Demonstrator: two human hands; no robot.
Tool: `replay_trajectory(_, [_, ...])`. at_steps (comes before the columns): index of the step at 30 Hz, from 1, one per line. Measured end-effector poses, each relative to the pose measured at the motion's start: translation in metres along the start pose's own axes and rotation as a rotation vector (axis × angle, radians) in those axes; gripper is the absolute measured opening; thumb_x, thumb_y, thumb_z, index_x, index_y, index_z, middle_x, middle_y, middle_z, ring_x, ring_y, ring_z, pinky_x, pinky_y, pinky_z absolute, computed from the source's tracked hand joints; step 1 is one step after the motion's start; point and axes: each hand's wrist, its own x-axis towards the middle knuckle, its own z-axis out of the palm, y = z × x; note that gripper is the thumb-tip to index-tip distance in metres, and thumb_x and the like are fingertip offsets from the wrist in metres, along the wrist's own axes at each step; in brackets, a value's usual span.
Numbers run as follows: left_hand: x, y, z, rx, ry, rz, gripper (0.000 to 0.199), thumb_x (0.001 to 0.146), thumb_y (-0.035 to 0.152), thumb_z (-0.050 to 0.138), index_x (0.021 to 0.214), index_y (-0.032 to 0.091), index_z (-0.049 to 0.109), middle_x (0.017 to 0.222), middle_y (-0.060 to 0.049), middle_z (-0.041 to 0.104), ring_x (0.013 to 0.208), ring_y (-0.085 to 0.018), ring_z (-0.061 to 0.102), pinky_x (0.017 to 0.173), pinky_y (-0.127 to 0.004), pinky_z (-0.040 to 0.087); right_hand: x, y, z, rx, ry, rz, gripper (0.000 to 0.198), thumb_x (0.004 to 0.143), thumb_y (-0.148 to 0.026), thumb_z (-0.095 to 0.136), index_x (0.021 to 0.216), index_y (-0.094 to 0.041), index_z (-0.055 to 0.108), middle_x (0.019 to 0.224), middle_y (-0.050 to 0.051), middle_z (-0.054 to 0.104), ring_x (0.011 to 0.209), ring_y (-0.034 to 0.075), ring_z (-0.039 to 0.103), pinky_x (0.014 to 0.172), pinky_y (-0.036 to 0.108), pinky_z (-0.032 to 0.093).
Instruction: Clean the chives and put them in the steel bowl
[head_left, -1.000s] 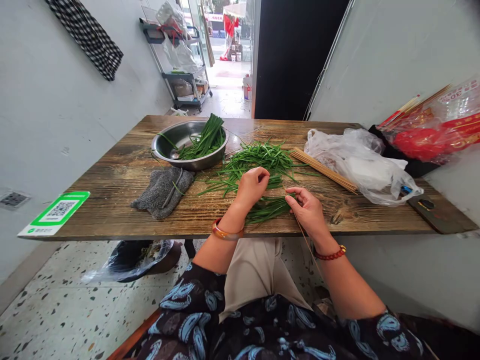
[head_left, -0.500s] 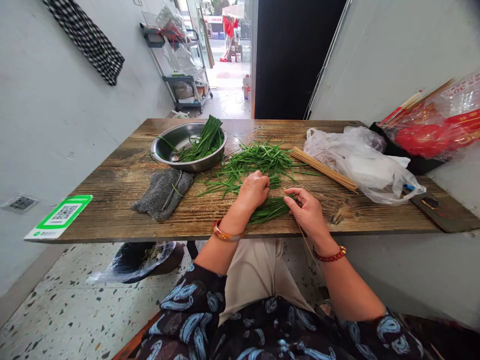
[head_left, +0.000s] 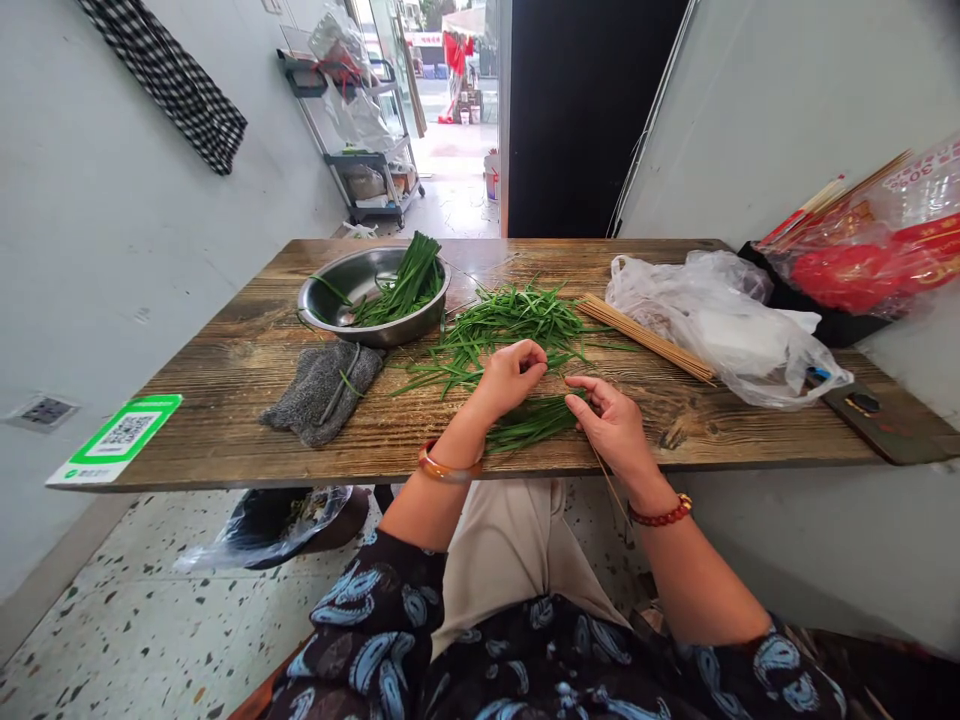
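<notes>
Green chives (head_left: pixel 534 420) under hands near table (head_left: pixel 225 430) edge.

One steel bowl (head_left: pixel 373 297), one grey cloth (head_left: pixel 321 391), two hands, two bracelets

Small street-side eatery prep room; payment QR sticker (head_left: pixel 114 441) on wooden table (head_left: pixel 225 400); skewer bundle (head_left: pixel 649 339); open shopfront door.

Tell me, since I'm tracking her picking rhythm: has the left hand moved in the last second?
Yes, slightly. The left hand lifted its fingers off the chives and curled them, staying between the pile and the table edge.
</notes>
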Motion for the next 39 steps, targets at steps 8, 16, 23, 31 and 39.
replay_trajectory(8, [-0.001, 0.001, 0.001, -0.049, -0.039, -0.065, 0.008, 0.081, 0.019, 0.052, 0.075, 0.016, 0.056, 0.066, 0.003, 0.057, 0.055, -0.008, 0.053, 0.053, -0.019, 0.041, 0.000, 0.003, 0.001, 0.019, 0.006, 0.007, 0.037, 0.084, -0.045, 0.059, 0.109, -0.019, 0.066, 0.075, 0.002, 0.063, 0.061, 0.014, 0.054, 0.054, 0.026, 0.047])
replay_trajectory(16, [0.002, 0.002, -0.004, 0.110, 0.067, -0.040, 0.012, 0.081, 0.013, 0.051, 0.071, 0.016, 0.055, 0.066, 0.002, 0.057, 0.064, -0.010, 0.051, 0.064, -0.022, 0.040, 0.000, 0.002, 0.001, 0.021, 0.017, -0.010, 0.038, 0.084, -0.043, 0.059, 0.113, -0.020, 0.066, 0.072, 0.000, 0.059, 0.061, 0.014, 0.052, 0.055, 0.026, 0.047])
replay_trajectory(23, [0.002, 0.000, -0.003, 0.031, 0.079, -0.097, 0.008, 0.082, 0.013, 0.050, 0.078, 0.015, 0.057, 0.070, 0.000, 0.063, 0.066, -0.011, 0.056, 0.065, -0.023, 0.042, 0.000, -0.001, 0.001, 0.028, -0.009, -0.005, 0.039, 0.085, -0.043, 0.059, 0.116, -0.019, 0.065, 0.063, -0.002, 0.057, 0.054, 0.013, 0.052, 0.053, 0.026, 0.046])
replay_trajectory(31, [0.001, -0.008, -0.001, 0.048, 0.089, -0.073, 0.026, 0.076, 0.014, 0.061, 0.102, 0.016, 0.058, 0.077, 0.000, 0.064, 0.068, -0.011, 0.057, 0.065, -0.023, 0.044, -0.001, -0.002, 0.001, 0.037, -0.006, 0.011, 0.039, 0.085, -0.042, 0.059, 0.116, -0.019, 0.065, 0.067, -0.001, 0.056, 0.056, 0.012, 0.050, 0.054, 0.026, 0.047])
replay_trajectory(39, [0.001, -0.008, -0.005, 0.453, 0.295, 0.005, 0.020, 0.080, 0.013, 0.059, 0.099, 0.017, 0.064, 0.110, -0.010, 0.063, 0.107, -0.023, 0.057, 0.097, -0.038, 0.043, 0.000, 0.002, 0.002, 0.024, 0.022, -0.004, 0.040, 0.084, -0.043, 0.060, 0.115, -0.018, 0.066, 0.083, 0.004, 0.063, 0.066, 0.014, 0.053, 0.057, 0.027, 0.048])
